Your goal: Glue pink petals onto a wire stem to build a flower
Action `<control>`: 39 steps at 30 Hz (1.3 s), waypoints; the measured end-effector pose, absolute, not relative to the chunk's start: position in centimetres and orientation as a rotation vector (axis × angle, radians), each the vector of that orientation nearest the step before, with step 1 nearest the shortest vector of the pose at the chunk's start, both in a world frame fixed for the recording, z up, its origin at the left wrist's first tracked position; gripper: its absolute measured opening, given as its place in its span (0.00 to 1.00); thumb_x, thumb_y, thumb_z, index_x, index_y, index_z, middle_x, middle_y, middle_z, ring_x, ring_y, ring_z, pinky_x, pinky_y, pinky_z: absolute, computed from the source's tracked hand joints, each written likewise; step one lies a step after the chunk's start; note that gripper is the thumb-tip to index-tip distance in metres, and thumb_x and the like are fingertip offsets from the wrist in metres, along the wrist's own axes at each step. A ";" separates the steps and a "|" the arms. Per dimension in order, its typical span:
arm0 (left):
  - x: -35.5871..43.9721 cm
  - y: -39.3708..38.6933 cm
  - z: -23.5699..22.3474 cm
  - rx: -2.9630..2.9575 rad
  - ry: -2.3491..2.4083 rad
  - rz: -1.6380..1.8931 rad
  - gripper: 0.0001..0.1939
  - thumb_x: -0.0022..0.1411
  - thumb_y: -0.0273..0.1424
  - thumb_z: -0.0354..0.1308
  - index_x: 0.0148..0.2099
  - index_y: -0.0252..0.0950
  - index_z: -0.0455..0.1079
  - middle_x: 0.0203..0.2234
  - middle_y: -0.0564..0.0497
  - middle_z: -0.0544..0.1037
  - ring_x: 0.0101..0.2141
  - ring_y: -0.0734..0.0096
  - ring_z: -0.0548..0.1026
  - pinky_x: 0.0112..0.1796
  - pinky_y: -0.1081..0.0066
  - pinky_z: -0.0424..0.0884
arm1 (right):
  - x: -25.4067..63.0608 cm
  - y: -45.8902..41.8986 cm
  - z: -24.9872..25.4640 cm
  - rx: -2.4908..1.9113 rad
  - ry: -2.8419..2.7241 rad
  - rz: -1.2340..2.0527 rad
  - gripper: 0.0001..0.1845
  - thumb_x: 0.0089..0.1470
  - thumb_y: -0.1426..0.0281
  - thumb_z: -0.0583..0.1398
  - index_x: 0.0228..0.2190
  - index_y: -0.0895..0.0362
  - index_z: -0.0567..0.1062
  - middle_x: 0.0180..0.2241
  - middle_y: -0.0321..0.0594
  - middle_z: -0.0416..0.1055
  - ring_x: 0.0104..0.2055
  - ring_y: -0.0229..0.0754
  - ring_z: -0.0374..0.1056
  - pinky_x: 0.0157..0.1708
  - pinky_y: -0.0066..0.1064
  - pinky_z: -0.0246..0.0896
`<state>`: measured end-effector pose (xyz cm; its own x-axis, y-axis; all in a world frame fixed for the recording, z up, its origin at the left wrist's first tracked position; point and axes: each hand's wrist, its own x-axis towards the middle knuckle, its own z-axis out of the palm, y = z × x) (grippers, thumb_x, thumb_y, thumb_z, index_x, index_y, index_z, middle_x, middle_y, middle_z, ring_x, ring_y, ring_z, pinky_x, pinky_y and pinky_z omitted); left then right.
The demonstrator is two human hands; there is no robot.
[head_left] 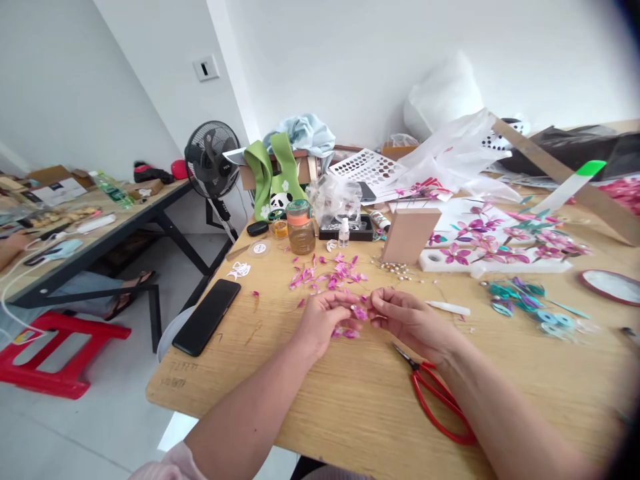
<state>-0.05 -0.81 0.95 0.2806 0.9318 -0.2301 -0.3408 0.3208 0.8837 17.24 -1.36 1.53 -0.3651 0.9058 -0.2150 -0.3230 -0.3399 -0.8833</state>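
Note:
My left hand (324,323) is closed in a pinch on a small pink petal flower (359,312) above the table. Close against it, my right hand (406,319) has thumb and forefinger pressed together; what they pinch is too small to make out. More pink petals (345,333) lie under the left fingers. A loose pile of pink petals (343,270) spreads just beyond both hands. Red-handled scissors (419,368) lie beside my right forearm, partly beneath it. Past the right wrist rests a white pen-like tool (450,307).
A black phone (207,317) lies left, near the table edge. Behind stand a jar (301,230), a small spray bottle (343,233) and a wooden block (411,235). Finished-looking pink flowers stand in white foam (535,267) at right, near teal ribbons and spools (555,320).

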 end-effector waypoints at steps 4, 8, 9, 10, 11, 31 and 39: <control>-0.3 -0.6 1.3 0.701 0.799 1.013 0.11 0.44 0.30 0.61 0.31 0.28 0.73 0.24 0.45 0.78 0.24 0.69 0.76 0.27 0.70 0.73 | 17.0 -1.4 1.4 -0.945 -0.979 1.820 0.17 0.41 0.60 0.70 0.25 0.58 0.71 0.28 0.37 0.65 0.31 0.38 0.62 0.33 0.29 0.57; -0.4 -0.6 1.5 0.749 0.841 0.965 0.15 0.46 0.37 0.65 0.29 0.28 0.73 0.22 0.46 0.76 0.21 0.72 0.74 0.23 0.74 0.70 | 17.0 -1.5 1.2 -0.936 -1.031 1.814 0.16 0.43 0.60 0.69 0.25 0.58 0.71 0.27 0.37 0.63 0.30 0.37 0.60 0.31 0.28 0.57; -0.4 -0.7 1.5 0.776 0.871 0.944 0.15 0.46 0.37 0.65 0.28 0.28 0.72 0.21 0.47 0.76 0.20 0.73 0.73 0.22 0.74 0.69 | 17.0 -1.5 1.1 -0.937 -1.055 1.809 0.16 0.43 0.60 0.68 0.25 0.58 0.71 0.27 0.37 0.63 0.30 0.37 0.60 0.31 0.28 0.57; -0.4 -0.7 1.4 0.806 0.903 0.923 0.16 0.45 0.38 0.66 0.28 0.28 0.72 0.20 0.48 0.75 0.20 0.74 0.72 0.21 0.75 0.68 | 17.0 -1.5 1.0 -0.941 -1.078 1.804 0.16 0.44 0.60 0.68 0.25 0.58 0.71 0.27 0.37 0.63 0.30 0.37 0.60 0.31 0.29 0.57; -0.3 -0.8 1.4 0.840 0.929 0.908 0.16 0.44 0.38 0.66 0.27 0.28 0.72 0.20 0.48 0.75 0.19 0.74 0.72 0.20 0.75 0.68 | 16.9 -1.5 1.0 -0.951 -1.093 1.799 0.16 0.44 0.59 0.68 0.25 0.58 0.71 0.28 0.38 0.64 0.30 0.37 0.59 0.31 0.29 0.57; 0.2 -1.3 1.2 1.112 1.018 0.895 0.09 0.46 0.33 0.63 0.25 0.32 0.71 0.18 0.52 0.74 0.18 0.77 0.71 0.24 0.75 0.68 | 16.4 -1.7 1.8 -1.138 -1.287 1.658 0.23 0.38 0.52 0.68 0.23 0.59 0.72 0.22 0.36 0.65 0.26 0.36 0.59 0.28 0.30 0.54; 0.2 -1.2 1.1 1.109 1.029 0.927 0.08 0.48 0.32 0.61 0.25 0.31 0.70 0.19 0.52 0.73 0.18 0.78 0.70 0.22 0.75 0.69 | 17.0 -1.6 1.4 -1.161 -1.316 1.614 0.22 0.44 0.52 0.65 0.25 0.59 0.71 0.24 0.36 0.66 0.28 0.36 0.61 0.31 0.30 0.56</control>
